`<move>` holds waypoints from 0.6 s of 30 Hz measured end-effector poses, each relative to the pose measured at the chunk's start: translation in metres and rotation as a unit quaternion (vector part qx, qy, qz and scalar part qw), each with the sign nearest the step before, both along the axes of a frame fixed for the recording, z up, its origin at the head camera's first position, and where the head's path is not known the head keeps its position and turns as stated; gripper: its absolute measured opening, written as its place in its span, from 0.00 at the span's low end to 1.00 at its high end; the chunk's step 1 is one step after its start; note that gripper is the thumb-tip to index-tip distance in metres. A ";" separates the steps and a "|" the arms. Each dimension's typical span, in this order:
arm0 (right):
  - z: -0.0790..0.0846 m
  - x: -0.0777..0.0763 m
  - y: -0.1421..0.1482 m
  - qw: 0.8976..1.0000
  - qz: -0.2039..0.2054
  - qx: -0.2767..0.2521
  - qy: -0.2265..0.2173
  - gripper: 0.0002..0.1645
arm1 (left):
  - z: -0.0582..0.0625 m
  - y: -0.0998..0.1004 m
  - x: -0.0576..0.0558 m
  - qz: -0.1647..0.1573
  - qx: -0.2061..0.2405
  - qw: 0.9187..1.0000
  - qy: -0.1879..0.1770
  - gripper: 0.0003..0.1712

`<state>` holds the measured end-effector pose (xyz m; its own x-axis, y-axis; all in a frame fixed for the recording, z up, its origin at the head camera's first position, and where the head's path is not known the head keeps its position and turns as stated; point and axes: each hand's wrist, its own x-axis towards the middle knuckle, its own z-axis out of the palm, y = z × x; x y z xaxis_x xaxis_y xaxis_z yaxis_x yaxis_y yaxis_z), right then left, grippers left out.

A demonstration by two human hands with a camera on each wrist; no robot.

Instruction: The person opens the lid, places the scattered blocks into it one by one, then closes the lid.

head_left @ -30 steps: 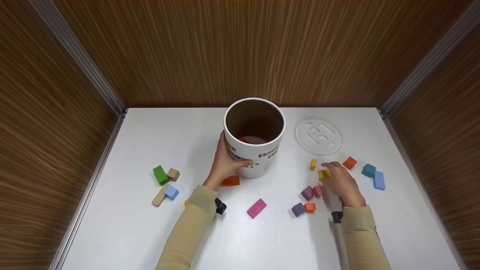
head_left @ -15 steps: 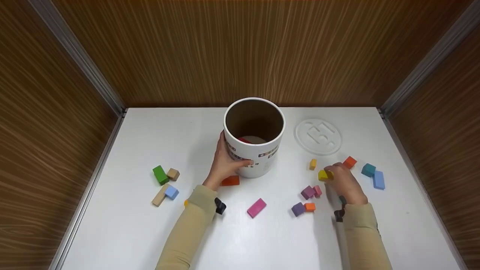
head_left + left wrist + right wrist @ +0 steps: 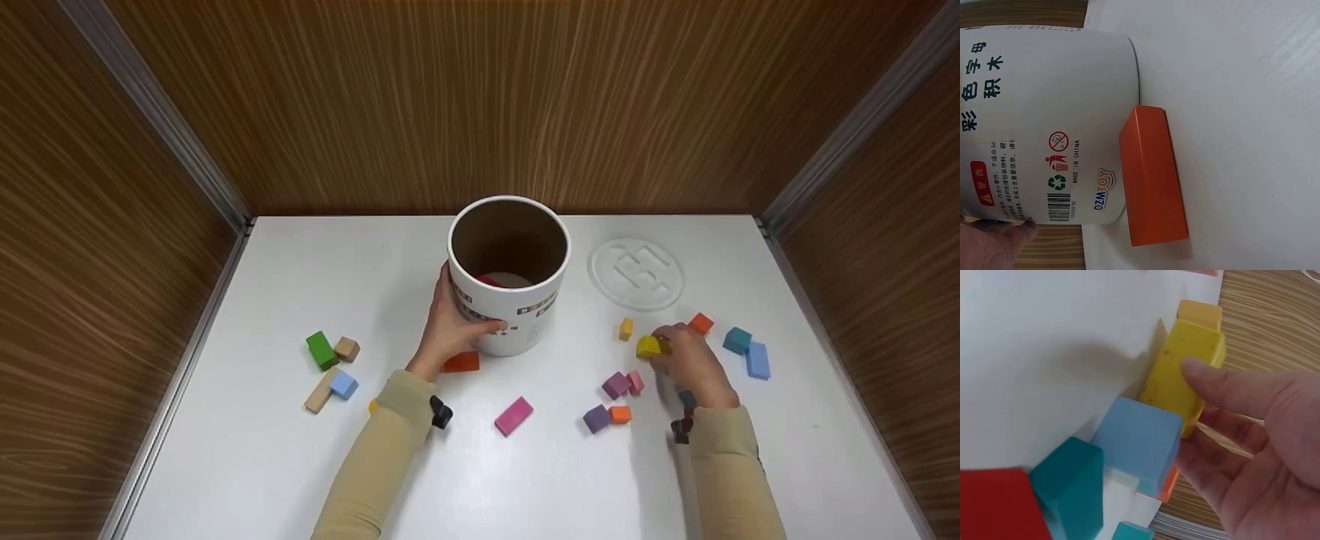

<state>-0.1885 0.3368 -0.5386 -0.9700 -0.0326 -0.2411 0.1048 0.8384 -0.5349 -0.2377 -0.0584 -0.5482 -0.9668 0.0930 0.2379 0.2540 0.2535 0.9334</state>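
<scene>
My left hand (image 3: 450, 330) grips the side of a white cylindrical tub (image 3: 510, 319), thumb across its front. The tub stands upright with its top uncovered, and a bit of red shows inside. In the right wrist view, my right hand (image 3: 1258, 433) pinches a yellow block (image 3: 1176, 368), thumb on one face and fingers behind it. Right beside that block is a light blue block (image 3: 1137, 439), with a teal block (image 3: 1072, 486) and a red block (image 3: 1002, 503) nearer the camera. An orange-red block (image 3: 1154, 177) lies against the tub's base.
A clear round lid (image 3: 636, 274) lies right of the tub. A pink block (image 3: 514, 416) lies at front centre. Left are a green block (image 3: 322, 349) and several others. A purple block (image 3: 597, 418) and an orange block (image 3: 619, 415) sit left of my right wrist.
My right hand has shifted slightly right, its fingertips now closed around the yellow block. The left hand and tub have stayed still.
</scene>
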 end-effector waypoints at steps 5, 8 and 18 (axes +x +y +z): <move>0.010 0.002 -0.002 0.999 -0.010 -0.024 0.031 0.29 | 0.001 0.000 0.000 -0.001 -0.002 1.000 0.002 0.79; 0.017 0.002 -0.005 0.997 -0.010 -0.036 0.071 0.28 | 0.000 -0.001 0.000 0.000 -0.002 1.000 -0.001 0.79; 0.054 0.004 -0.034 0.966 -0.013 -0.104 0.238 0.22 | 0.000 -0.001 0.001 0.005 -0.007 1.000 -0.006 0.80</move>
<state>-0.1845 0.3028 -0.4846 -0.9704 -0.0072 0.2414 -0.1755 0.7080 -0.6841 -0.2369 -0.0589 -0.5485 -0.9704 0.0875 0.2249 0.2404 0.2693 0.9326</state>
